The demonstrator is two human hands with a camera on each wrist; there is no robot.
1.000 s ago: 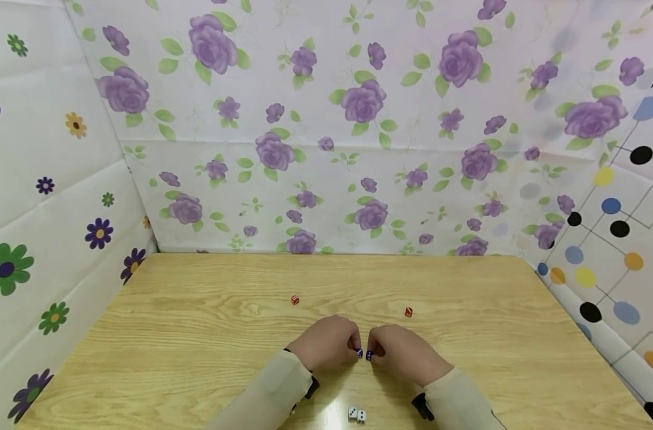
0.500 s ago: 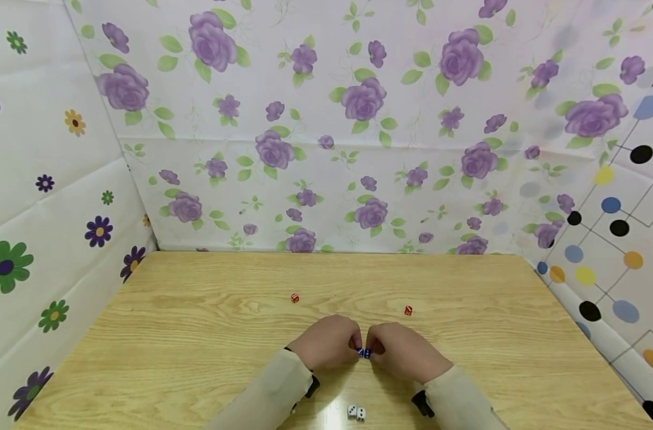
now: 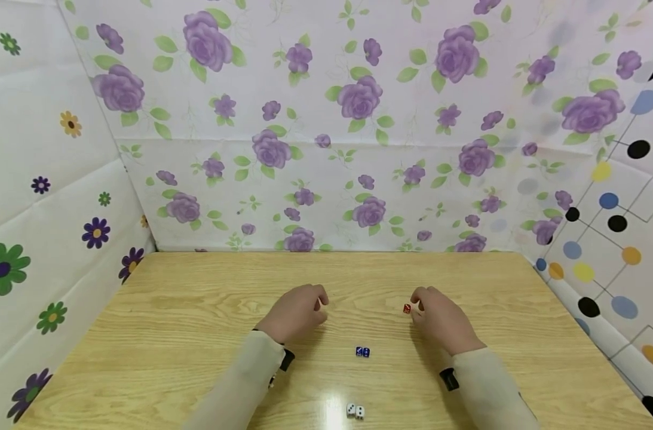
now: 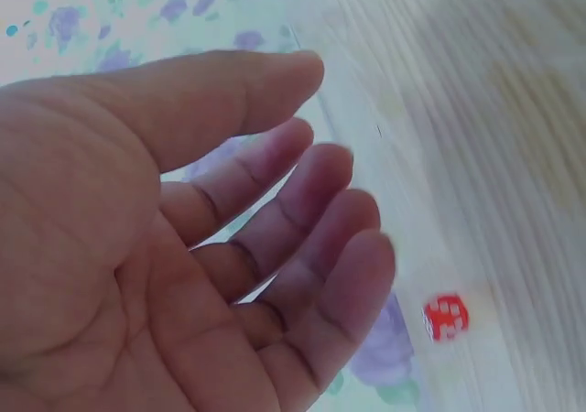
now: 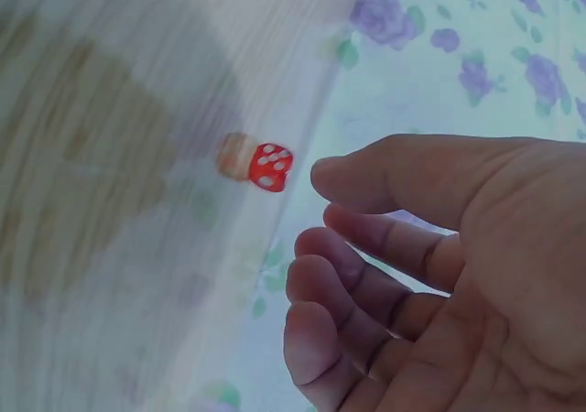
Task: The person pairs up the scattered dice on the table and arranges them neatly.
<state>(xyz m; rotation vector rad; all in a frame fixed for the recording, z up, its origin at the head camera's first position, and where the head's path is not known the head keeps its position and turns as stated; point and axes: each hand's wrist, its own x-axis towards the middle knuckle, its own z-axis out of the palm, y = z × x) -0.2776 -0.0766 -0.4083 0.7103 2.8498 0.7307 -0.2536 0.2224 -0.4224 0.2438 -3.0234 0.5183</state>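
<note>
My left hand [image 3: 296,313] hovers over the left middle of the table with fingers loosely bent and nothing between them. A red die [image 4: 446,317] lies beyond its fingertips in the left wrist view; the hand hides it in the head view. My right hand [image 3: 443,319] reaches to the other red die [image 3: 407,309], thumb and fingers parted just right of it. In the right wrist view this die [image 5: 271,167] sits on the table a little off the thumb tip. Two blue dice [image 3: 362,352] stand side by side between the hands, free of both.
Two white dice [image 3: 355,411] sit side by side near the front of the wooden table [image 3: 208,376]. Flowered cloth [image 3: 326,197] rises behind the table's back edge, with patterned cloths at left and right.
Both hands have let go of the blue dice, which were brought together. The left hand has moved away forward and left, the right hand forward and right to a red die.
</note>
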